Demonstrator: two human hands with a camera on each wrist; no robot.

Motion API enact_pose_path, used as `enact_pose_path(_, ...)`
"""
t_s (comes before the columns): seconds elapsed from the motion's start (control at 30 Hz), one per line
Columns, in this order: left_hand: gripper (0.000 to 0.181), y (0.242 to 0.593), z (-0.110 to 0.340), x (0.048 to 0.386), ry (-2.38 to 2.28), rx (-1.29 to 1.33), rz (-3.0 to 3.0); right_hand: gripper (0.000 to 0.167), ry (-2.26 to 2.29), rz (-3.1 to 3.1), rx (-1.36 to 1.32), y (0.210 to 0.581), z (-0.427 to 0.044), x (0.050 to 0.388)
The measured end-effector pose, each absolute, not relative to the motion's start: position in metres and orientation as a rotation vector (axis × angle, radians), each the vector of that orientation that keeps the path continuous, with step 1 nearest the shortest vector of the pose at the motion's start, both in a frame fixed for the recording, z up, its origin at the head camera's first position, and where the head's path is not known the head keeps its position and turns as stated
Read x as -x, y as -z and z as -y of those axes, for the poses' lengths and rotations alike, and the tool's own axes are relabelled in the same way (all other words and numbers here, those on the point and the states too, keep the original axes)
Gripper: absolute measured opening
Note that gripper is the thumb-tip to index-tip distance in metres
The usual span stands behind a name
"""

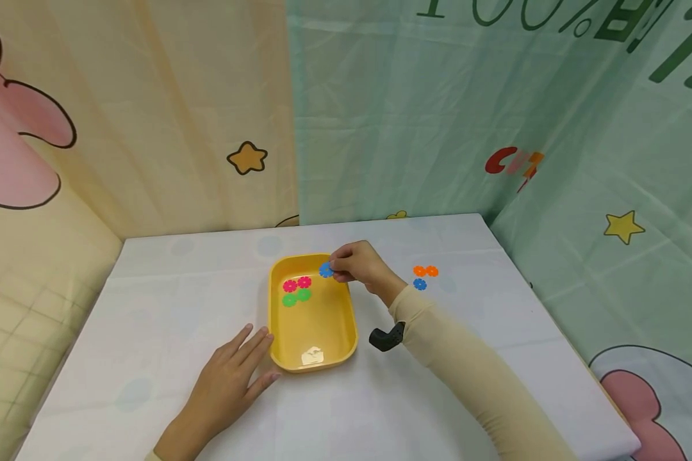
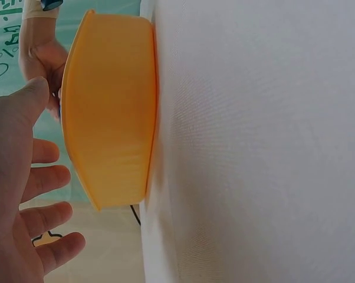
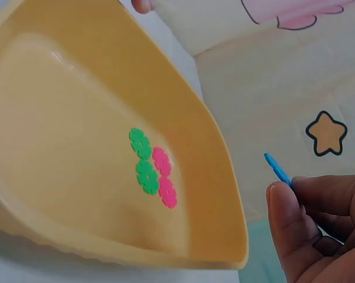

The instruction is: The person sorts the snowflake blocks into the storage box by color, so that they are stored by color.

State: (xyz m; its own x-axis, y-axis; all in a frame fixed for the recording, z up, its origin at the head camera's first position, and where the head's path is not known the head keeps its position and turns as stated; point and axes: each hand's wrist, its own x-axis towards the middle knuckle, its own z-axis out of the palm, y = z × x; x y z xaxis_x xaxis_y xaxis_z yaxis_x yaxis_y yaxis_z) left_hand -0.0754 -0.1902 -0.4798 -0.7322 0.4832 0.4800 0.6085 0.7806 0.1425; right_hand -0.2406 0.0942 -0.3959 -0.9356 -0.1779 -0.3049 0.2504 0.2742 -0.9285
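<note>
Between its thumb and index finger, my right hand (image 1: 360, 264) pinches a blue flower-shaped plastic disc (image 1: 325, 270) above the far right corner of a yellow tray (image 1: 314, 333). In the right wrist view the blue disc (image 3: 276, 168) is seen edge-on. Inside the tray, two pink discs (image 1: 296, 283) lie side by side, with two green discs (image 1: 296, 298) just nearer to me. My left hand (image 1: 225, 378) rests at the tray's near left side, its fingers extended and fingertips by the rim. The left wrist view shows its fingers spread beside the tray's outer wall (image 2: 109, 112).
On the white table (image 1: 450, 365), right of the tray, lie two orange discs (image 1: 425, 271) and another blue disc (image 1: 420, 284). A black device (image 1: 387, 337) is on the right wrist. Printed curtains (image 1: 380, 128) stand behind and beside the table.
</note>
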Motion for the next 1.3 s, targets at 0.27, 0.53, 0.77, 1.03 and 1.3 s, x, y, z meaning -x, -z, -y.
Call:
enact_pose_path(0.27,0.071,0.479,0.189,0.075,0.385,0.812,2.587,0.011,1.663,-2.221,-0.048,0.401,-0.074,0.237)
enact_pose_path(0.53,0.076,0.48,0.189,0.076,0.397,0.824,2.568,0.007,1.684,-2.201,0.008,0.411,-0.059,0.235)
enact_pose_path(0.77,0.075,0.48,0.19,0.077,0.401,0.831,2.561,0.005,1.594,-2.266,0.017,0.42,-0.045,0.232)
enact_pose_path(1.03,0.079,0.481,0.19,0.078,0.409,0.843,2.541,0.01,1.369,-2.371,-0.047,0.433,-0.026,0.233)
enact_pose_path(1.3,0.078,0.479,0.189,0.078,0.4,0.843,2.538,0.01,1.209,-2.427,0.046,0.446,-0.017,0.231)
